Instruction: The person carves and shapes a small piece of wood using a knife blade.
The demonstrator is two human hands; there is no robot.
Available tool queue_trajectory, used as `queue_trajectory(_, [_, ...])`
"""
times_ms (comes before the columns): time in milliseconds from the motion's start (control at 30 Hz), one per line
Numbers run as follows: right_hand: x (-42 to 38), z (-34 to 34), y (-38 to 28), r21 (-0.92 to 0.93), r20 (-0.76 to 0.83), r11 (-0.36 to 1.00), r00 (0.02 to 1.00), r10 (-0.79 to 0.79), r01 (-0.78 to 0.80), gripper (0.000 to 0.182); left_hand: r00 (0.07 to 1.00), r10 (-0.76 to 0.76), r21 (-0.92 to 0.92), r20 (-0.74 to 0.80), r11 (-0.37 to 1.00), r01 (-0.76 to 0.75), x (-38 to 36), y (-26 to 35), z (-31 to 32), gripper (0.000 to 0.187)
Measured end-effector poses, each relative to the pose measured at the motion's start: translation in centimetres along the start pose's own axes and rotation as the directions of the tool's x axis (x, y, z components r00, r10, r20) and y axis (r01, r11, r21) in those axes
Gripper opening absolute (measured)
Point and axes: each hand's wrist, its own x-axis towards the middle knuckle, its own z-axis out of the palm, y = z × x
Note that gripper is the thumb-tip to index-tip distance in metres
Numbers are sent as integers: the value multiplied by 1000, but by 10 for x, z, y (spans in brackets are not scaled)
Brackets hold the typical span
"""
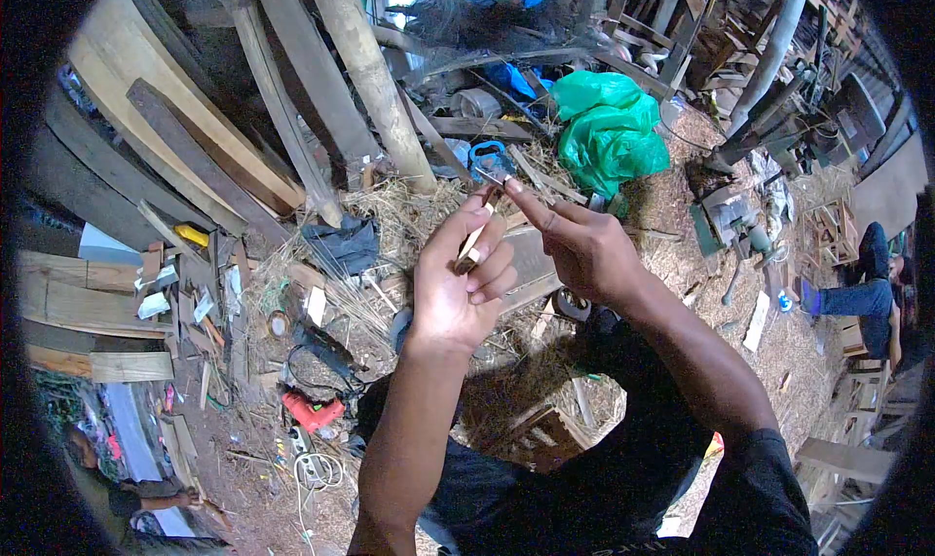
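Note:
My left hand [463, 278], palm up, has its fingers closed round a small narrow wooden piece [475, 235], pale along its length with a darker lower end. At the top of this piece, a thin shiny metal strip [490, 177] lies against the index fingertip of my right hand [592, 249]. That index finger points up and left, while the other right fingers are curled in. My right thumb is hidden behind the hand, and I cannot tell what those curled fingers hold.
Below left lie a red power drill [312, 412] and a power strip [314, 470] with a white cord. Ahead sits a green plastic bag [609, 132] near a wooden post [375, 79]. Planks [166, 98] lean at left. People are at right [867, 298] and lower left [146, 502].

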Motion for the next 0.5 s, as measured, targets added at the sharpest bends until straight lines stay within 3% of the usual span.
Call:
queue_trajectory(33, [0, 0, -1, -36, 0, 999, 1000, 1, -1, 83, 1000, -7, 12, -7, 1000, 8, 0, 0, -2, 35])
queue_trajectory(267, [-7, 10, -1, -168, 27, 986, 999, -19, 24, 83, 997, -37, 81, -74, 996, 43, -9, 2, 6, 19])
queue_trajectory(500, [-9, 13, -6, -98, 12, 995, 1000, -20, 21, 84, 993, -79, 148, -87, 985, 91, -15, -1, 4, 17])
